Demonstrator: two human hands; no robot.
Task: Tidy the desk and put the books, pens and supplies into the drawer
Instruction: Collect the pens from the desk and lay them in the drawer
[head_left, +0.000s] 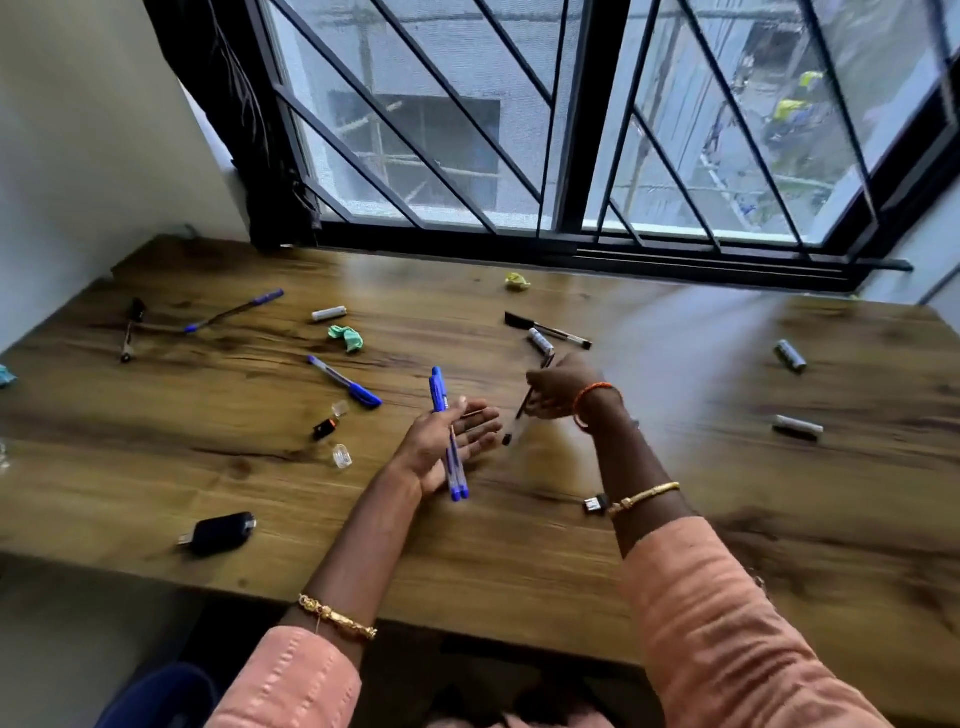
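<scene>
Blue pens (448, 431) in left hand (447, 447)

left hand (447, 441) — palm up, fingers straight, thumb pinning blue pens (448, 434) across the palm | right hand (558, 387) — raised just beside it, fingers curled round a dark pen (522, 410), wrist bent | both forearms reach in over the desk's near edge, sleeves pushed up

Blue pens (448, 436), wood-grained brown desk (675, 467), salmon sleeves (727, 623).
</scene>
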